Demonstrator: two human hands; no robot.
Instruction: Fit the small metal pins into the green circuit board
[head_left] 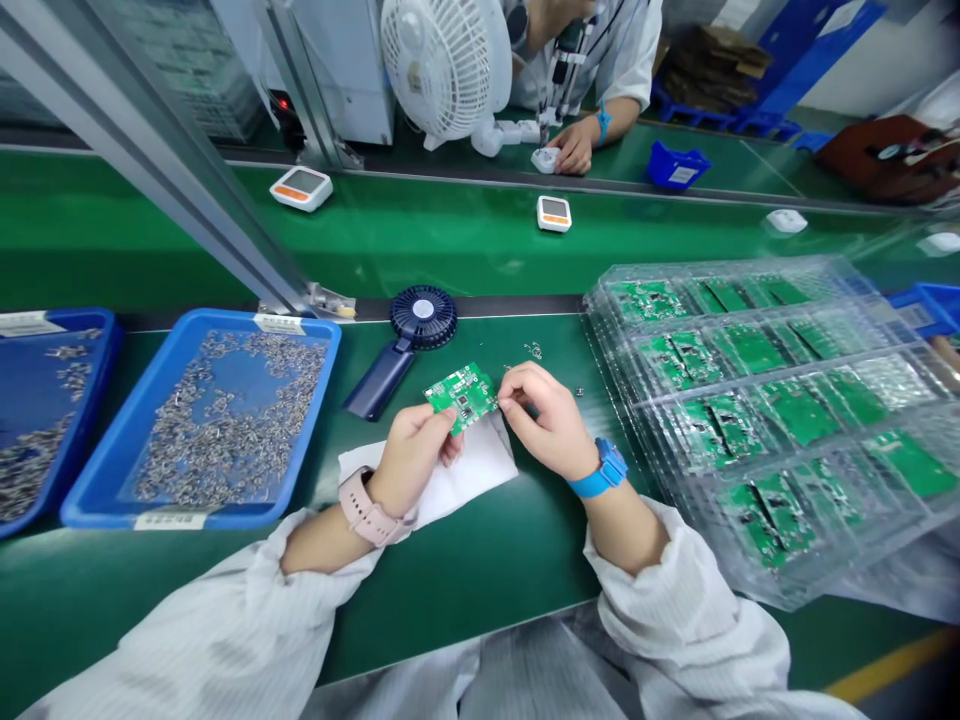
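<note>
Striped white sleeves [667, 610] reach over a white paper sheet [480, 462]. Between them, the left hand [411, 453] and right hand [544, 420] pinch a green circuit board [463, 397] narrowly by its edges. It looks light, stiff and brittle, so edges suit holding, away from its components. Stacked clear plastic trays of boards [780, 415] lie to the right.

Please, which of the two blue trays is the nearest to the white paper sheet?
The right-hand tray in view, holding small metal parts, lies beside the white paper; the other tray sits further left, beyond it.
</note>
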